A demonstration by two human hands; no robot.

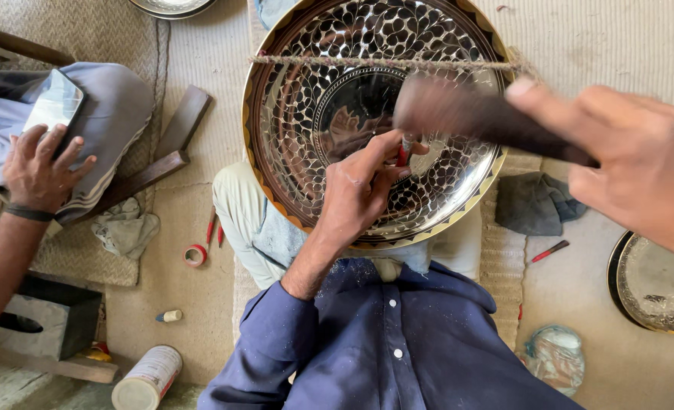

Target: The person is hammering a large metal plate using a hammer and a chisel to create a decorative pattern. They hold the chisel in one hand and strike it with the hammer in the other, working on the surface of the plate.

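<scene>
We see the left hand (363, 186) pinched shut around a small red-tipped punch tool (404, 154), its point set against the inner ring of a large round engraved metal plate (291, 114). The right hand (640, 163) is clenched on the handle of a dark wooden mallet (466, 110), raised and blurred above the plate's right half. The plate rests tilted on the person's lap, against the pale trousers (238, 212); its shiny surface is covered in petal-shaped cut patterns, with a scalloped golden rim, and a rough twine cord (337, 61) stretches across its upper part. At the far left we notice another person's hand (41, 171) resting on a grey cloth beside a phone (54, 102).
</scene>
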